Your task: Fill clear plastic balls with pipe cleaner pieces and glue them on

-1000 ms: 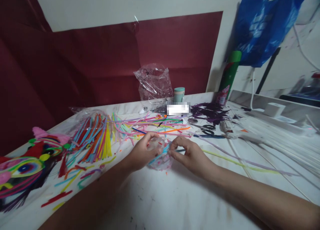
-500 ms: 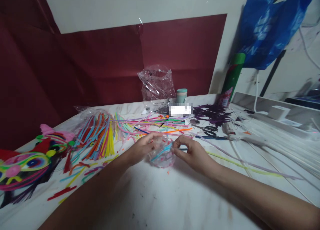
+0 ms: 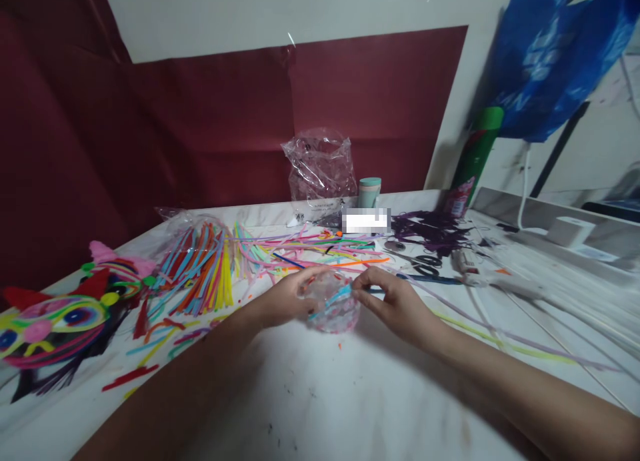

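Note:
A clear, rounded plastic piece [image 3: 341, 319] with pinkish edges is held just above the white tabletop, its exact kind too blurred to name. My left hand [image 3: 286, 301] curls around its left side, fingers behind and thumb in front. Across its front slants a light blue pipe cleaner [image 3: 334, 302]. At the strip's upper right end, my right hand [image 3: 387, 299] is closed in a pinch of thumb and forefinger. A dark strip shows behind the right hand's fingers.
Bundled pipe cleaners [image 3: 213, 281] lie at left behind my hands, beside a colourful decorated face [image 3: 47, 327]. Scissors [image 3: 424, 264], purple strands [image 3: 433, 231] and a green cup [image 3: 370, 193] stand or lie farther back. White rods [image 3: 575, 294] spread at right.
The view has shifted slightly, so everything sits a little farther right. The plastic piece appears turned a bit in my left hand; both hands keep their grips.

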`<state>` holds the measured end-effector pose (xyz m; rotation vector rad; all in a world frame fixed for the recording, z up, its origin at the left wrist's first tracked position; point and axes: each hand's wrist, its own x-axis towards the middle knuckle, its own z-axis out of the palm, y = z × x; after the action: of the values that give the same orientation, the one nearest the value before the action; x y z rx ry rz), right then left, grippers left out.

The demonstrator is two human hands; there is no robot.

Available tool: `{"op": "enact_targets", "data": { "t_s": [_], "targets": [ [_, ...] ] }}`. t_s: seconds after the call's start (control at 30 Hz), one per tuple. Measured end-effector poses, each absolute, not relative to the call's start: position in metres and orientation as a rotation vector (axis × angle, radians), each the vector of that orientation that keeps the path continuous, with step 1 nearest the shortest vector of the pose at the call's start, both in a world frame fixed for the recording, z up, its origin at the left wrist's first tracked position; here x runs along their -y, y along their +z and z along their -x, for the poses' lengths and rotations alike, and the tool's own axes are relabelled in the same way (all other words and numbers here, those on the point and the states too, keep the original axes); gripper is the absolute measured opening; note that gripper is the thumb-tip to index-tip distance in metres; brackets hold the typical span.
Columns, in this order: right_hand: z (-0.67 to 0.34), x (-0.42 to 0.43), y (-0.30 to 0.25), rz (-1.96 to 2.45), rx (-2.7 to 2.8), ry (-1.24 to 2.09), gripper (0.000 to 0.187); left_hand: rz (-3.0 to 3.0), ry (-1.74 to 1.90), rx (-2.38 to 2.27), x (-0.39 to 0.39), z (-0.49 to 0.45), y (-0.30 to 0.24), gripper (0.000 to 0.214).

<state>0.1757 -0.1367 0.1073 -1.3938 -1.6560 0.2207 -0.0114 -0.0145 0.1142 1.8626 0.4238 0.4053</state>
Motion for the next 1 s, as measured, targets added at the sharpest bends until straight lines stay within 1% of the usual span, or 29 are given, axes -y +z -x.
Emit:
{"op": "enact_targets", "data": {
  "t_s": [0.3,0.43,0.57,0.87,1.0],
  "targets": [
    [-0.182,0.138,0.11,1.254,1.882,0.058,0.012,-1.945,0.44,-0.412,0.026,0.008,0.118,0.068],
    [-0.18,0.138,0.108,1.228,1.894,0.025,0.011,-1.929,0.455,-0.398,0.026,0.007,0.117,0.066],
    [-0.177,0.141,0.107,1.233,1.863,-0.005,0.009,-1.938,0.489,-0.385,0.024,0.008,0.114,0.059],
    [-0.167,0.143,0.102,1.185,1.947,-0.241,0.011,-2.008,0.498,-0.449,0.025,0.008,0.115,0.055],
    [-0.163,0.145,0.101,1.148,1.934,-0.248,0.011,-2.038,0.523,-0.486,0.031,0.007,0.118,0.051]
  ]
}}
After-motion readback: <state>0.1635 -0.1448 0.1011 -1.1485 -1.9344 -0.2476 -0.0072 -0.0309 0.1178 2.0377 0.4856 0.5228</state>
